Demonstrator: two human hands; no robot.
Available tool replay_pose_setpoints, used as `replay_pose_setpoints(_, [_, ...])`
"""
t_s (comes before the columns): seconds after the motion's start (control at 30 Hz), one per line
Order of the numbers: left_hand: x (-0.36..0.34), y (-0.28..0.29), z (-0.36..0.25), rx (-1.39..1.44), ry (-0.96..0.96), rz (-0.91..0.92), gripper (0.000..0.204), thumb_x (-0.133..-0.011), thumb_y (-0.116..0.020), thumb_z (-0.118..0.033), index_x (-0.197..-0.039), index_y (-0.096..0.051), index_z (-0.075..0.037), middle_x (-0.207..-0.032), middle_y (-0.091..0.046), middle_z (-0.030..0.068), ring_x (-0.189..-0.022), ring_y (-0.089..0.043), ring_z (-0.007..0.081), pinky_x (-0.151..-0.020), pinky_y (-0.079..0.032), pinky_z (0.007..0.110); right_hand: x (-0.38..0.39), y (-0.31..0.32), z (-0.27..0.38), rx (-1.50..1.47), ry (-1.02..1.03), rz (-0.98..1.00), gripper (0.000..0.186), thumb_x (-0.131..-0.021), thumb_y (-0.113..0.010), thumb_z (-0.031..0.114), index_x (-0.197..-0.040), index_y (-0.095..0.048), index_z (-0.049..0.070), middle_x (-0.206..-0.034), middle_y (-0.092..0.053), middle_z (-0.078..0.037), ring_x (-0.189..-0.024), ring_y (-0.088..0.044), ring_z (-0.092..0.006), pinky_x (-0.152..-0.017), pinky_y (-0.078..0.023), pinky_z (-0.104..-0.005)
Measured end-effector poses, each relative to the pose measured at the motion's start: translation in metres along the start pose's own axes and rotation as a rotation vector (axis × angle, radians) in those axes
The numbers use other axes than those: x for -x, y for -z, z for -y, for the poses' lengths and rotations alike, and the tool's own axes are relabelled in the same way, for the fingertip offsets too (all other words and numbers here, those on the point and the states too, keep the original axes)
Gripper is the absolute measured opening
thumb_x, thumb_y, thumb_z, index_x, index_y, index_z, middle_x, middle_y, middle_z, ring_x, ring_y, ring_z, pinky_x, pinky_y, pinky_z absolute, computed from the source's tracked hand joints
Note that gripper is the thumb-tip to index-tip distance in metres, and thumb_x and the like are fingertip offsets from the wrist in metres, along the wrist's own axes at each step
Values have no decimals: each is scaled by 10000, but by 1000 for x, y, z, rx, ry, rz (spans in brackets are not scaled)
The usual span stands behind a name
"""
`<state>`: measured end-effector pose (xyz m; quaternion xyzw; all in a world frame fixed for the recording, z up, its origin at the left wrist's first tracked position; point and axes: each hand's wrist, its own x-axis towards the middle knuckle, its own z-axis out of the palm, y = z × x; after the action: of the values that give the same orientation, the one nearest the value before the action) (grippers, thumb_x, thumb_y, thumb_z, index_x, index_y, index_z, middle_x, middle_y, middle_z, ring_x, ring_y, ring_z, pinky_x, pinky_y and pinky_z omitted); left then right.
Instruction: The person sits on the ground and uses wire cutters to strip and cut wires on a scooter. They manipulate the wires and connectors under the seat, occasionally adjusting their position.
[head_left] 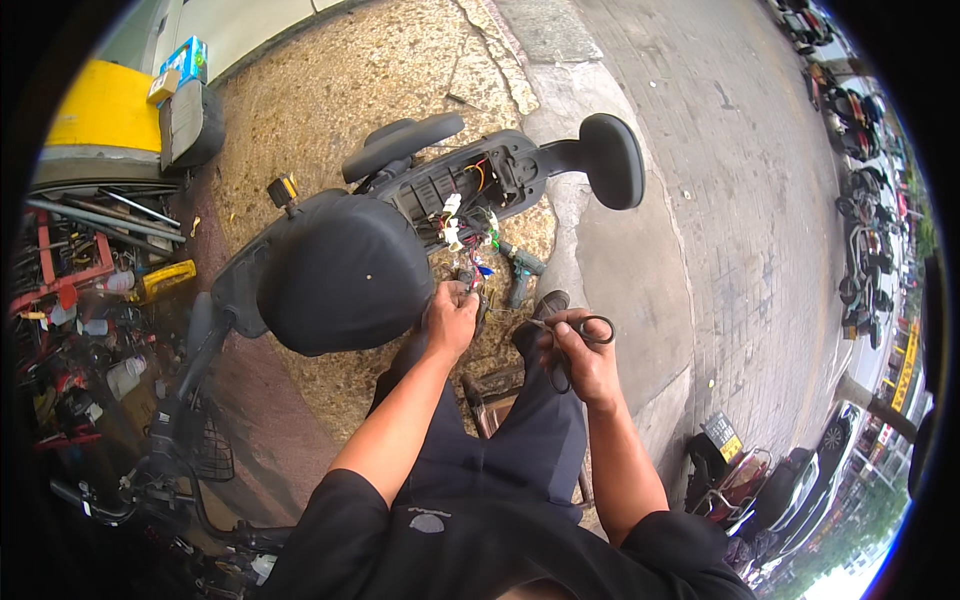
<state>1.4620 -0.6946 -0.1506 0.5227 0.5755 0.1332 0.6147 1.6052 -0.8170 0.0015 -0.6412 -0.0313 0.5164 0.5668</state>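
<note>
The wires [474,284] carry most of the risk here. They hang out of the side of the scooter [515,165] in a loose tangle, close to the white plugs [452,222] and a small blue plug [485,271]. With so many strands crowded together, a careless cut could catch the wrong one, or nick the covering of a neighbour. If any of them is live, metal blades bridging two bare ends could cause a short; nothing in view tells whether the power is off. A hard tug could also pull a plug loose deeper inside. The scissors [541,323] point towards the left hand [452,318], so a slip might reach its fingers. The drill [522,276] lies on the ground [330,95] just beyond the wires, near a shoe [552,304], where a moving foot could knock it.

The left grip is a narrow pinch, thumb and forefinger nearly meeting, apparently on the wires beside the round black seat [345,275]; the exact strand is too small to make out. The right hand [588,362] is curled around the scissors, its grip closed over the handles, with the two finger loops standing well apart. How far the blades are parted is hard to tell. Their tips are apart from the wires, over the gap between the person's knees and the scooter.
</note>
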Motion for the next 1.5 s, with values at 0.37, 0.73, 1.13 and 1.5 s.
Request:
replay_pose_setpoints(0.37, [-83,-35,80,0,-448,-293,424,-805,-733,13,-1176,-531,-23,-911,-594,43,-653,-552,78,-571,-467,241,-202,38,-70,99,181,716,125,-914,-655,92,-959,-655,-25,-790,-655,-65,-692,-628,-125,-633,-507,-264])
replay_pose_setpoints(0.73, [-105,-53,84,-120,-867,-444,251,-740,-750,44,-895,-566,-27,-852,-615,58,-602,-582,118,-524,-479,276,-244,42,-98,142,569,867,143,-874,-697,124,-856,-638,-6,-805,-640,-60,-708,-581,-119,-645,-478,-286])
replay_pose_setpoints(1.13, [-81,-71,73,-308,-829,19,363,-741,-716,23,-1085,-605,-6,-950,-624,115,-794,-648,215,-660,-538,336,-206,91,-116,89,526,740,179,-939,-640,155,-1047,-636,12,-728,-610,-9,-631,-563,-75,-556,-443,-215])
replay_pose_setpoints(1.5, [-97,-75,77,-388,-719,375,278,-767,-715,23,-1036,-672,-33,-944,-628,58,-739,-620,129,-622,-488,290,-206,114,-128,236,630,625,379,-930,-589,109,-1291,-561,0,-793,-634,-59,-694,-613,-119,-621,-492,-275])
